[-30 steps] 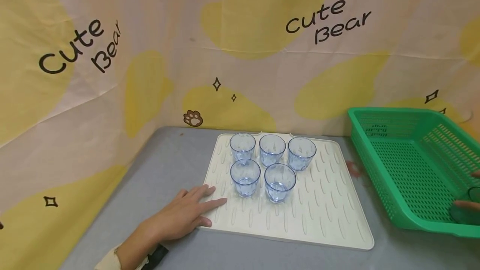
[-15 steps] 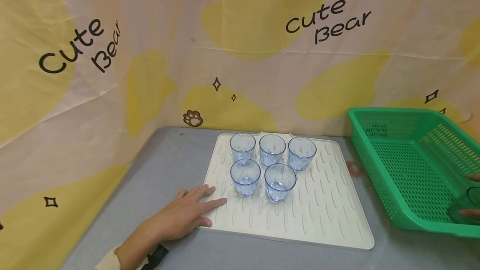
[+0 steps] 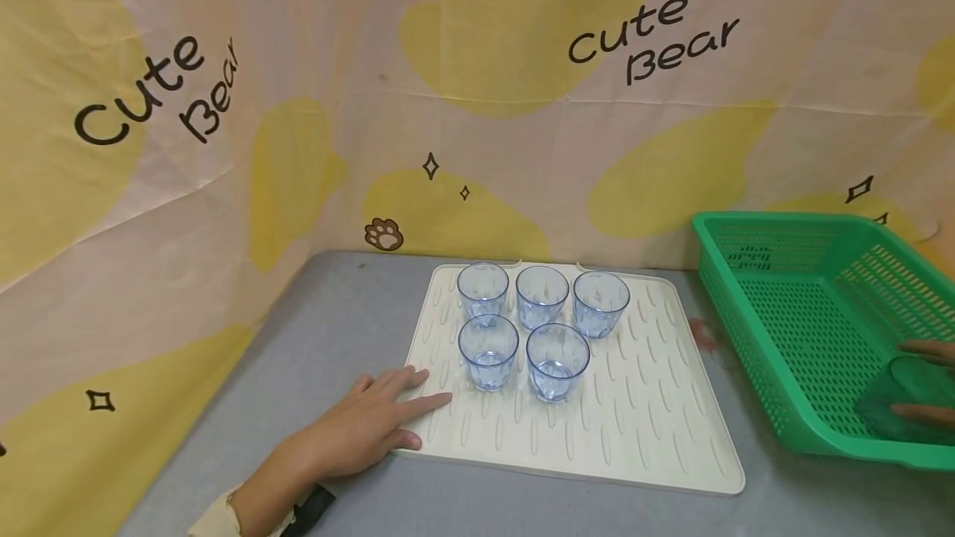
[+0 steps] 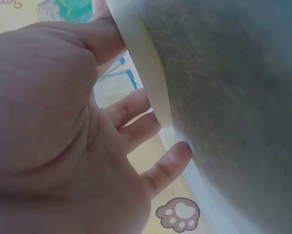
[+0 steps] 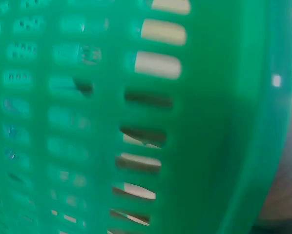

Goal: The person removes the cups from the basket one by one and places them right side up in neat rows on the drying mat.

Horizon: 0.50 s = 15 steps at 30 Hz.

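Note:
In the head view my left hand (image 3: 366,421) rests with spread fingers on the near left edge of a white drying mat (image 3: 634,437). The left wrist view shows its fingers along the mat's pale rim. Five is avoided here: several clear bluish glasses stand upright in two rows on the mat, among them a front glass (image 3: 558,363) and a back glass (image 3: 601,305). My right hand (image 3: 925,414), cut off by the frame's right side, reaches into a green plastic basket (image 3: 776,379). Its finger and thumb hold a drinking glass (image 3: 884,400) near the basket's near wall.
The basket stands right of the mat, its slotted wall (image 5: 204,146) filling most of the right wrist view. A grey tabletop (image 3: 328,313) surrounds the mat. Behind hangs a patterned cloth (image 3: 522,147) with yellow blotches and lettering.
My right hand and the glass it holds have moved left inside the basket, further into the head view. The left hand and the glasses on the mat have stayed put.

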Motion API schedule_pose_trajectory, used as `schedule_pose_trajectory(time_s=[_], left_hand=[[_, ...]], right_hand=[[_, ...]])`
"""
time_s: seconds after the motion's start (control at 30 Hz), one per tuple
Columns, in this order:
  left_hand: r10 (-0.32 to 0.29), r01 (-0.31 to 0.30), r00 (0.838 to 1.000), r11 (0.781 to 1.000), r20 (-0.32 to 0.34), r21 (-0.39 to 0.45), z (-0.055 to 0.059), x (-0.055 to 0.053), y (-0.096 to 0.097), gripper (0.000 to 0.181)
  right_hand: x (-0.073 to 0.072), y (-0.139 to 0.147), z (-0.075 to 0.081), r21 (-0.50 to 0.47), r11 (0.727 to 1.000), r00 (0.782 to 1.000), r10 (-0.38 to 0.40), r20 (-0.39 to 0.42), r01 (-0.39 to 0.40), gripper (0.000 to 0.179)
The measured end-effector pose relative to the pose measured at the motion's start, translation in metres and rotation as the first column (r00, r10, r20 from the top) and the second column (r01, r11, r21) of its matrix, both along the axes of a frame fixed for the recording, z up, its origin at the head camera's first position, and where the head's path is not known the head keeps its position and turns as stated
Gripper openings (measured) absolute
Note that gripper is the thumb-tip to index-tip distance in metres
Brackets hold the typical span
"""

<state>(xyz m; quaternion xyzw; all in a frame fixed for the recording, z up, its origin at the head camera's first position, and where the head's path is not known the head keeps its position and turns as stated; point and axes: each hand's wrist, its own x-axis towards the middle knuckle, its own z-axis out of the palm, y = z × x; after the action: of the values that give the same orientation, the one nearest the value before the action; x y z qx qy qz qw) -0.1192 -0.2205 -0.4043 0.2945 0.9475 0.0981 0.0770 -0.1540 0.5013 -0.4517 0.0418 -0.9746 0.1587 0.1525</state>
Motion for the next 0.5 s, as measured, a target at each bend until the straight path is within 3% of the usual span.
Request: schedule_pose_trajectory(time_s=[0.1, 0.27, 0.3, 0.5], left_hand=[[0.003, -0.003, 1.000, 1.000, 0.003, 0.000, 0.000, 0.000, 0.000, 0.059], [0.011, -0.011, 1.000, 1.000, 0.017, -0.004, 0.000, 0.000, -0.001, 0.059], [0.011, -0.011, 1.000, 1.000, 0.017, -0.005, 0.000, 0.000, -0.001, 0.059], [0.001, -0.001, 1.000, 1.000, 0.002, -0.007, -0.003, -0.002, -0.002, 0.059]], right_hand=[[0.000, -0.019, 0.006, -0.015, 0.996, 0.996, 0.087, 0.000, -0.087, 0.104], [0.016, -0.088, 0.062, 0.049, 0.991, 0.990, 0.122, 0.070, -0.126, 0.089], [0.015, -0.093, 0.065, 0.061, 0.991, 0.990, 0.118, 0.077, -0.123, 0.089], [0.001, -0.075, 0.042, 0.098, 0.994, 0.995, 0.047, 0.092, -0.056, 0.114]])
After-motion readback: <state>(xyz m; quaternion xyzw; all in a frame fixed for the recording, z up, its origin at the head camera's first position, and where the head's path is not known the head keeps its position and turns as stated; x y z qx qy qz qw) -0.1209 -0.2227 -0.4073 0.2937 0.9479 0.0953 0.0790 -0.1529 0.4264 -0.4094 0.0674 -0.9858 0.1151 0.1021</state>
